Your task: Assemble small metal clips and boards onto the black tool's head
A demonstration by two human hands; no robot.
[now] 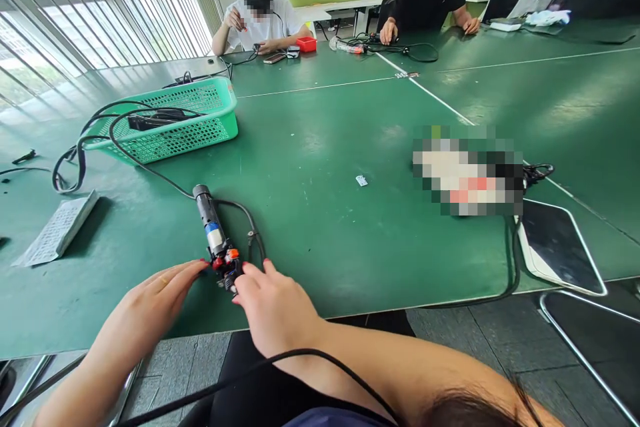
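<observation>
A slim black device (pixel 213 235) with a blue-and-white band is lying on the green table (pixel 310 220), its far end pointing toward eleven o'clock and its near end, crowded with small red and orange parts, pointing toward five. That near end is sitting between the two hands. The left hand (pixel 150 297) is coming in from eight o'clock, its fingers stretching out straight and together, their tips meeting the device beside the red part; the thumb is hiding, so I cannot tell whether they are pinching anything. The right hand (pixel 277 307) is resting at between four and five o'clock, its thumb and fingers gripping the device's very end. A black cable (pixel 253 235) is looping along the three o'clock side, reaching down to the right fingers. Around the device, a green basket (pixel 197 148) holding cables is standing at eleven o'clock, a folded white packet (pixel 59 230) is lying at nine, and a small pale scrap (pixel 361 181) is lying at two.
</observation>
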